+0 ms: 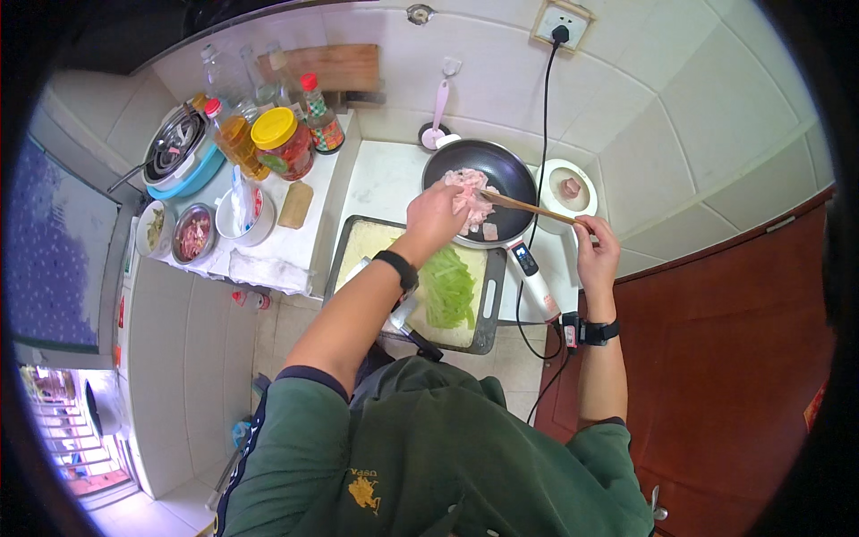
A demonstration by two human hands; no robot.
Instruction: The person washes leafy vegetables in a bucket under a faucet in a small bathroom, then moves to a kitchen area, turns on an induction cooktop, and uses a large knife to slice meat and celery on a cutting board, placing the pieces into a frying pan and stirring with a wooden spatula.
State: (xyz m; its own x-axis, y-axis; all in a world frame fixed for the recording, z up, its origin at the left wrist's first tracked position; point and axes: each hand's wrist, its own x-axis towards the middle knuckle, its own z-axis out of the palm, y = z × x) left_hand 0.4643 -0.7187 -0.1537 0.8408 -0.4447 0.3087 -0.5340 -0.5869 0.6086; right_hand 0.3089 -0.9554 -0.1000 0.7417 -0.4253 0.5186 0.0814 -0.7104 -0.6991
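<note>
A black frying pan with a white handle holds a heap of pale pink sliced raw meat. My left hand reaches over the pan's left side, its fingers at the meat and near the tip of a wooden utensil; whether they grip anything is hidden. My right hand, right of the pan, pinches the far end of that utensil. Below the pan, sliced green vegetable lies on a dark-rimmed cutting board. A knife lies on the board, partly hidden by my left arm.
On the left counter stand a yellow-lidded jar, a sauce bottle, a metal bowl of meat and a white bowl. A white round container stands right of the pan. A black power cord crosses the pan's right edge.
</note>
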